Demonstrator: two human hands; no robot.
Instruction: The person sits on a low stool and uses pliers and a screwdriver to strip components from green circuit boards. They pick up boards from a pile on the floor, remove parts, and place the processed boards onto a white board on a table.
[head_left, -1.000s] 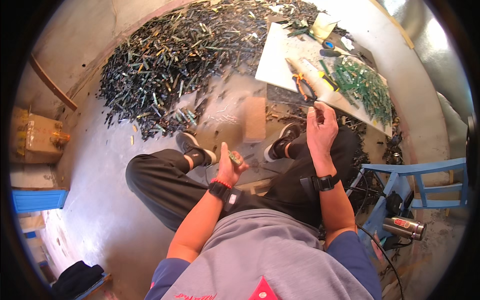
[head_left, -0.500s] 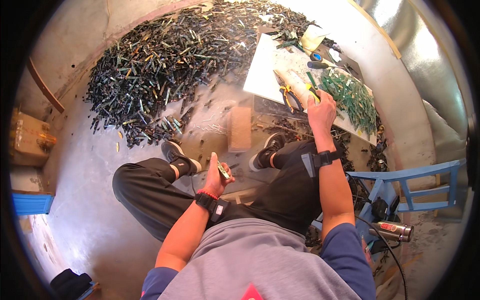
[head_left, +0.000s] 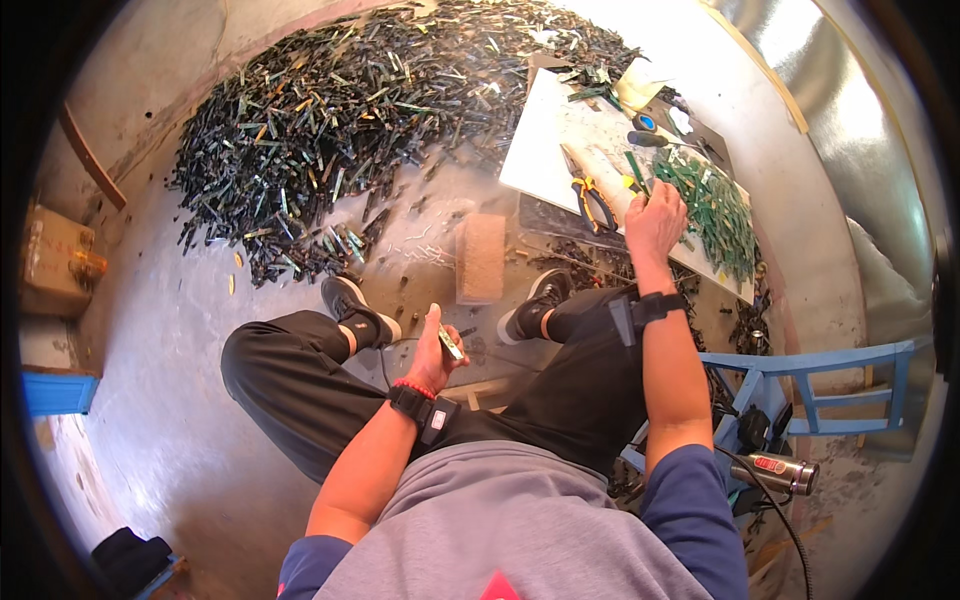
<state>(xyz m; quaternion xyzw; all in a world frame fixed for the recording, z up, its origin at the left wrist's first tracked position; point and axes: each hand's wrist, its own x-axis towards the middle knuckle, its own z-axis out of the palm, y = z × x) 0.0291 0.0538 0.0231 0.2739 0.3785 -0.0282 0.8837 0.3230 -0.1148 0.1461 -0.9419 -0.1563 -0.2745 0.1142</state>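
Where the left hand (head_left: 437, 352) grips it: a small, flat, pale strip (head_left: 451, 344), one end protruding.

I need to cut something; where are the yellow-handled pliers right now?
In the head view, the yellow-handled pliers lie on the white board ahead on the right, just left of the right hand and the green strips.

Seated person sorting green strips beside a large scrap pile

The left hand (head_left: 432, 345) grips a small strip piece (head_left: 450, 343) above the knees; the right hand (head_left: 655, 215) reaches onto the white board (head_left: 545, 150), touching the green strips (head_left: 715, 205), with yellow-handled pliers (head_left: 590, 190) just beside it.
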